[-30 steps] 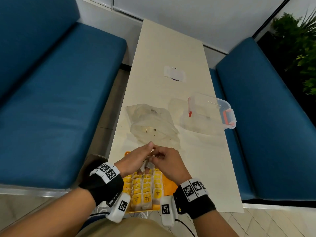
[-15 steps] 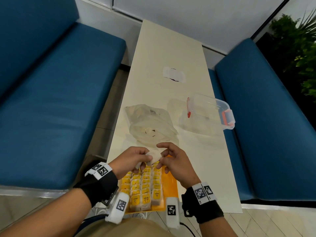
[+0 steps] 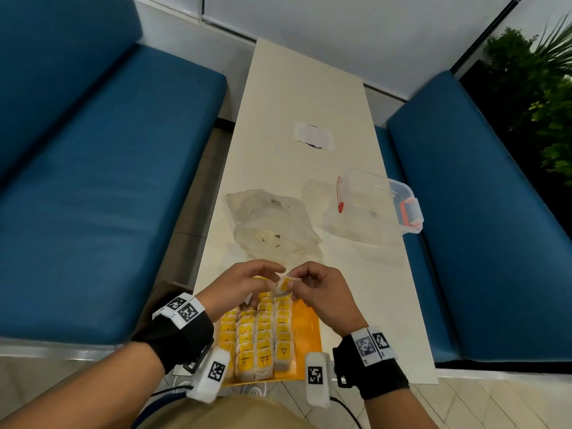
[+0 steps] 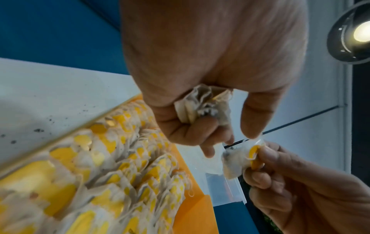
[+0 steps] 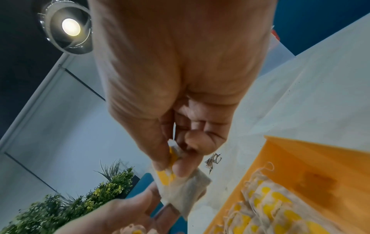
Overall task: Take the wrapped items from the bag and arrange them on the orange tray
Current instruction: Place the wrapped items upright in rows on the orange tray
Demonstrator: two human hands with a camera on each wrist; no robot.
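So the orange tray [image 3: 305,323] at the near end of the counter [image 3: 297,103] is mostly filled already, three neat rows of wrapped items [image 3: 263,335] with yellow labels, and only a bare strip down its right side is open. The right hand [image 3: 322,292] pinches one more packet [image 3: 283,284] between thumb and fingertips, held just above the far end of the tray. The left hand [image 3: 241,284] has its lower fingers curled round a small bunch of spare packets [image 4: 202,106] in the palm, index and thumb loose next to the pinched one. The clear bag [image 3: 272,227] lies just beyond the tray and looks nearly empty, though I can't tell for sure. I'd guess we're close to finished, just these last few to lay down.
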